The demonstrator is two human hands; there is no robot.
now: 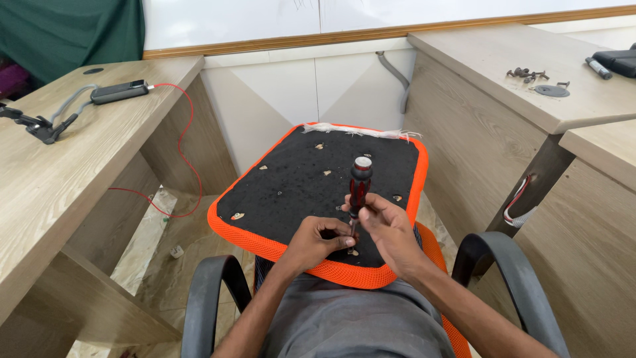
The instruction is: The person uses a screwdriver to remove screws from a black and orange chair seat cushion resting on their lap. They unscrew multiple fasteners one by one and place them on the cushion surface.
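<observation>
1. Our left hand (pixel 320 240): forearm reaching forward from lower left, fingers curled inward, fingertips pinched low.
2. Our right hand (pixel 386 225): forearm entering from lower right, fingers wrapped in a closed grip, thumb up.

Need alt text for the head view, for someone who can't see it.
Right hand holds a red-and-black screwdriver upright on an upturned seat, black underside with orange mesh edge; left hand steadies the tip. Loose screws lie on the desk at right.

No packages, labels or signs show; no lit screens either (only desks and loose hardware).
</observation>
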